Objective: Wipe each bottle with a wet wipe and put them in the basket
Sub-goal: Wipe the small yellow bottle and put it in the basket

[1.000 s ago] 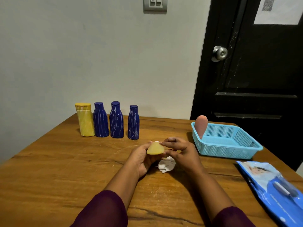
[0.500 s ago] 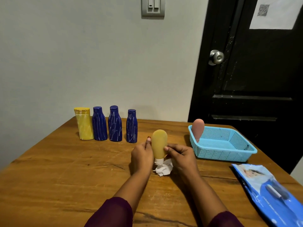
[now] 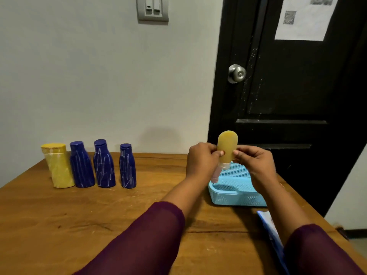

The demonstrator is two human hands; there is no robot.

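Both hands are up in the air together, and they pinch one thing between them. From the head view, the left hand presses its fingertips on the left side of the small see-through yellow bottle with a clear cap, and the right hand presses on its right side. The two hands are equally close to the bottle, one on each side.

The bottle stands straight up and down, but it is upside down: the round bottom points up and the clear cap points down. It hangs right over the near-left part of the light blue plastic basket with little holes, and does not touch it. So the basket lies straight below the bottle, and I think the next move is just to bring the bottle down into it. Something pale shows behind the left wrist inside the basket, but I cannot tell what it is.

Far off to the left on the brown wooden table, four more bottles wait in a row: one fat yellow bottle and three dark blue bottles with white scratchy lines. They look not yet put away. The left hand is nearer to them.

A blue wet wipe pack peeks out by the right arm. I see no wipe in either hand.
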